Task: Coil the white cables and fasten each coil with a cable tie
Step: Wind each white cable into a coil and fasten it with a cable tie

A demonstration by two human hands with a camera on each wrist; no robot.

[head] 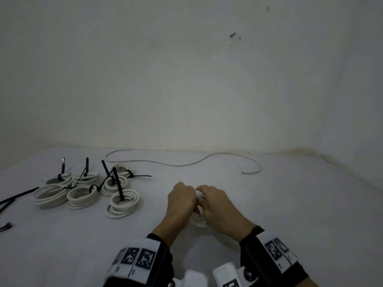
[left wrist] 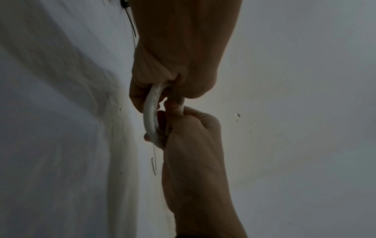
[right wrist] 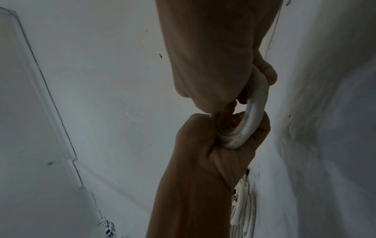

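**Q.** What do the two hands hold, and why this way?

**A.** Lower centre of the head view: the left hand (head: 179, 200) and the right hand (head: 216, 204) both have their fingers curled round one small coil of round white plastic-sheathed cable (head: 198, 219), held just above the white desk (head: 290, 214). Gripping opposite sides likely keeps the springy turns stacked until a tie goes on. No tie is visible on this coil. The right wrist view shows several turns (right wrist: 234, 136) bunched in the lower fist.

**Q.** Where is the remaining work?

**A.** One loose length of thin white cable (head: 186, 164) lies uncoiled along the far edge of the desk, centre of the frame, well apart from the hands.

**Q.** Are there containers?

**A.** None is in view. The finished white coils bound with black plastic cable ties (head: 87, 189) sit bare on the desk at centre left, clustered and touching, their tie tails upright. Spare black strips (head: 14, 198) lie at the left edge, probably unused ties.
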